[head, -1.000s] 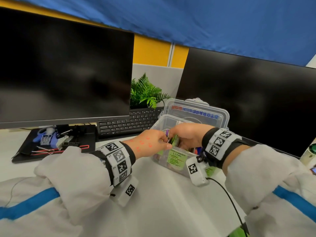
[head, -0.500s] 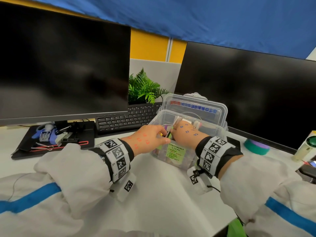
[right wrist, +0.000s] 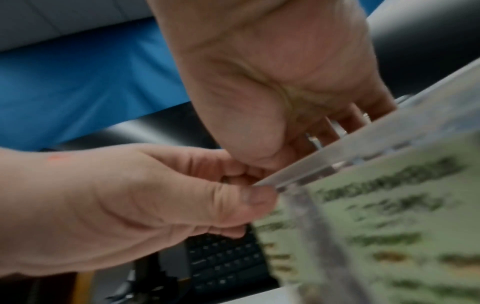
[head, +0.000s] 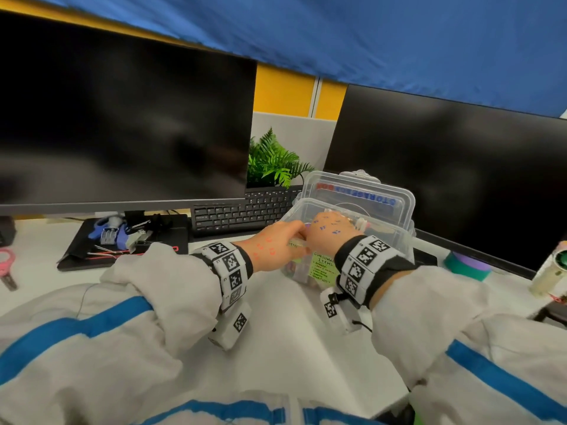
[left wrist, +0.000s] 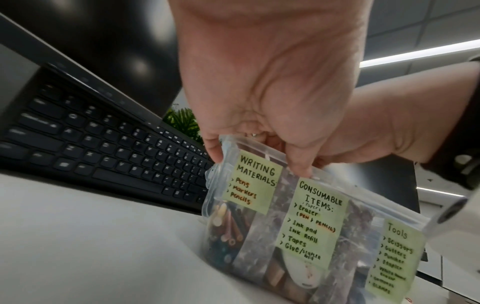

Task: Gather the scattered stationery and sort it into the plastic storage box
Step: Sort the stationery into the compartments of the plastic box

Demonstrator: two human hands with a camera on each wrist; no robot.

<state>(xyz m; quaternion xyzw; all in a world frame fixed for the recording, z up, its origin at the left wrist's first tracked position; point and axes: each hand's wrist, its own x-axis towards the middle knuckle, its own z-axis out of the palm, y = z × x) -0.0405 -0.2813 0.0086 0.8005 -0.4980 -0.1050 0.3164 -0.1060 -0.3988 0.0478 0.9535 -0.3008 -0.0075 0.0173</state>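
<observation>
the right hand (head: 331, 230) has gone from hovering over the front rim a second ago to reaching inside the plastic storage box (head: 395, 240), fingers curled down out of sight, so whether its grip holds anything cannot be told. the left hand (head: 276, 245) stays at the near left corner, thumb and fingers pinching the rim by the writing materials label (left wrist: 253, 181). the box sits on the worktop (head: 291, 348) before the keyboard (head: 239, 213), so an item is probably being settled inside, while clips on the black tray (head: 122, 240) wait.
</observation>
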